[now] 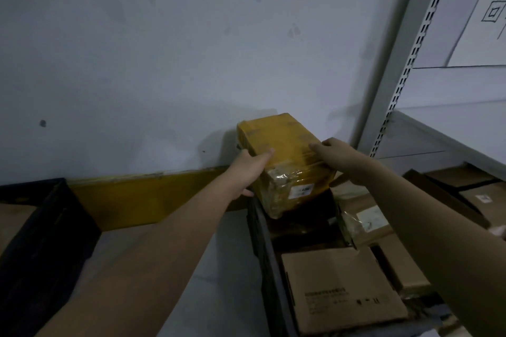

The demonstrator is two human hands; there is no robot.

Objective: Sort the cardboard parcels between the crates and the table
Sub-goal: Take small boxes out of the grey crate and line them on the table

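Observation:
A yellow-taped cardboard parcel with a white label on its near end is held tilted above the far end of a black crate. My left hand grips its left side. My right hand presses on its right side, thumb on top. Inside the crate lie several more brown parcels, among them a flat box with printed text and a taped box with a white label.
Another black crate stands at the left with a brown parcel inside. A yellow board runs along the wall base. A grey metal shelf rack rises at the right, with boxes under its shelf.

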